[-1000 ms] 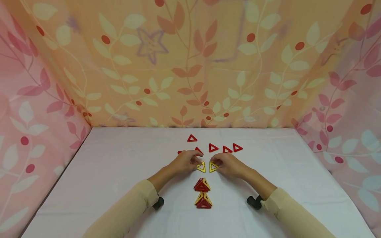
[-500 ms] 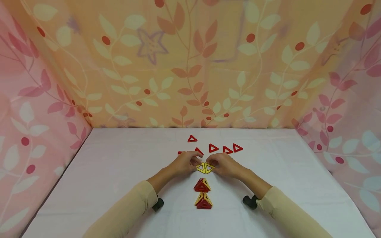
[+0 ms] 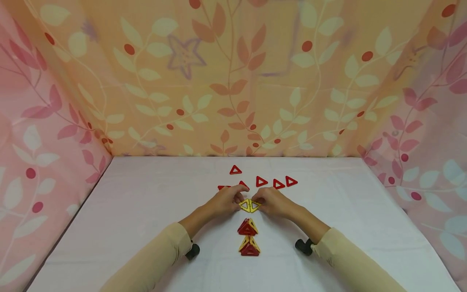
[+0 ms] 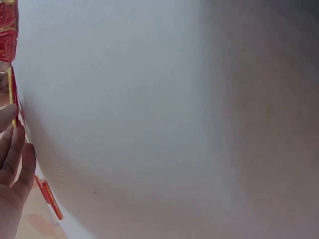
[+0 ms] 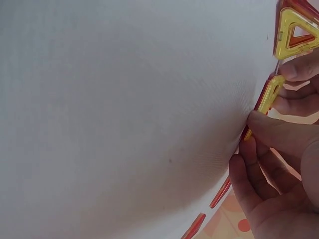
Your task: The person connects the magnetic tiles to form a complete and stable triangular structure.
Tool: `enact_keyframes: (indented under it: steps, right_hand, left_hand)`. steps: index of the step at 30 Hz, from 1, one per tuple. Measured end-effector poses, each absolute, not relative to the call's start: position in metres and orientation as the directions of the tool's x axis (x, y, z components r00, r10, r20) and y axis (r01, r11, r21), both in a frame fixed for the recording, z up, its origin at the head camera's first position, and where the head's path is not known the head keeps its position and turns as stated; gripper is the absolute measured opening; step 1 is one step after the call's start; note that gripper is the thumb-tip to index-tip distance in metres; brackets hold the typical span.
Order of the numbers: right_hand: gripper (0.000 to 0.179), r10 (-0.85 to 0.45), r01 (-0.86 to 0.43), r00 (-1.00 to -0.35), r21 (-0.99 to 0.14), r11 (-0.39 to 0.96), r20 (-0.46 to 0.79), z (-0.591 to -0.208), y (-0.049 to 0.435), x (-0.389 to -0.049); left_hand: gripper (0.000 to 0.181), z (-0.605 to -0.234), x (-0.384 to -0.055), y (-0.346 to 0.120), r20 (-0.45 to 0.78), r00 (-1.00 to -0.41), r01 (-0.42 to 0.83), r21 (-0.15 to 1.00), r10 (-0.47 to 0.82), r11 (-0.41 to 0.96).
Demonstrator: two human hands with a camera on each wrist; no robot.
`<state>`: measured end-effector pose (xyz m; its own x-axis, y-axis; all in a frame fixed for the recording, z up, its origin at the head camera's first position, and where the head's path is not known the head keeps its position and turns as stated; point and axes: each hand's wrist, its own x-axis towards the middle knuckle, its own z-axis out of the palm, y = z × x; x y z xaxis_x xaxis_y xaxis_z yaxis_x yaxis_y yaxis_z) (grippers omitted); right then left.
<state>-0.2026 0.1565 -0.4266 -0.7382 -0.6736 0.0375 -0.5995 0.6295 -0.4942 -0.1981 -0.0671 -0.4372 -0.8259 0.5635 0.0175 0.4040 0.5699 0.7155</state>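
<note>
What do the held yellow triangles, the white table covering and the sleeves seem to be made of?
Yellow triangles: probably plastic, glossy and perhaps translucent, judging by bright highlights in the right wrist view.
White table covering: likely matt fabric; fine ribbed lines show in that view.
Sleeves: apparently matt cloth, given the soft creases; fibre unclear.

Yellow triangles [image 3: 249, 206]: plastic by appearance, smooth and glossy — pale highlights along the edges in the right wrist view. Red triangles [image 3: 235, 173], far: smooth plastic, shiny edges. Red-and-yellow pyramids [image 3: 247, 231], near: same hard, glossy plastic. Bench [image 3: 146, 194]: covered in white cloth, matt, mostly smooth. Far hanging [image 3: 233, 81]: printed cloth, matt, softly creased. Left hanging [image 3: 29, 121] and right hanging [image 3: 434, 121]: pink printed cloth, matt. Sleeves [image 3: 149, 259]: beige cloth, matt, wrinkled. Wrist cameras [image 3: 303, 247]: black, plastic-looking — low sheen.
</note>
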Motion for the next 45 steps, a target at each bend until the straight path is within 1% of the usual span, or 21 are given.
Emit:
enact_keyframes:
  steps: [5, 13, 19, 31, 34, 39, 45]
  right_hand:
    - [0.025, -0.678, -0.603, -0.734, -0.498, 0.624, 0.039, -0.427, 0.157, -0.204]
    - [0.025, -0.681, -0.589, -0.732, -0.528, 0.612, 0.028, -0.427, 0.156, -0.207]
    - [0.025, -0.688, -0.591, -0.725, -0.540, 0.599, 0.029, -0.427, 0.154, -0.208]
    - [0.026, -0.702, -0.600, -0.712, -0.542, 0.588, 0.027, -0.426, 0.162, -0.209]
    - [0.028, -0.669, -0.566, -0.743, -0.559, 0.605, 0.028, -0.422, 0.173, -0.212]
    - [0.033, -0.543, -0.472, -0.836, -0.606, 0.641, 0.076, -0.415, 0.201, -0.225]
    - [0.041, -0.433, -0.413, -0.894, -0.595, 0.689, 0.118, -0.417, 0.236, -0.244]
  left_hand:
    - [0.051, -0.435, -0.198, -0.068, 0.025, -0.823, 0.413, 0.711, 0.567, 0.568]
    - [0.050, -0.431, -0.201, -0.066, 0.068, -0.821, 0.404, 0.771, 0.567, 0.493]
    - [0.053, -0.431, -0.203, -0.059, 0.044, -0.844, 0.342, 0.812, 0.535, 0.473]
    - [0.054, -0.430, -0.201, -0.050, 0.008, -0.859, 0.294, 0.825, 0.511, 0.482]
    - [0.054, -0.430, -0.201, -0.049, 0.001, -0.860, 0.291, 0.823, 0.510, 0.488]
    - [0.053, -0.429, -0.200, -0.048, -0.009, -0.863, 0.280, 0.823, 0.505, 0.494]
    - [0.053, -0.431, -0.199, -0.048, -0.011, -0.866, 0.278, 0.822, 0.501, 0.498]
